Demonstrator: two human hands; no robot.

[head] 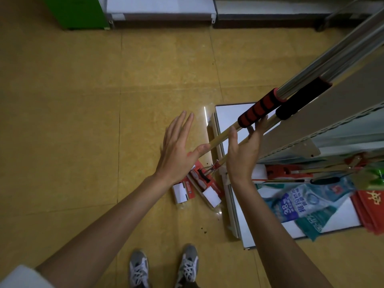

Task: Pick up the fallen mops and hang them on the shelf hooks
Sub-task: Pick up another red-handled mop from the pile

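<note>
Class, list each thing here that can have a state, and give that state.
red-grip mop, leaning, head on floor
black-grip mop, leaning beside it
left hand, open, thumb touching red-grip mop
right hand, open, against both mops
third mop, lying on shelf base

Mop poles (332,65): upper ends run off the top-right edge. Right hand (243,150) covers a stretch of both poles, its fingers partly hidden behind them. Left hand (178,146) hides part of the mop head (199,179) on the floor. Shelf packets (307,202): blurred, small print unreadable. Red cloth (369,208): cut by the right edge. Shoes (187,265): cut by the bottom edge.
</note>
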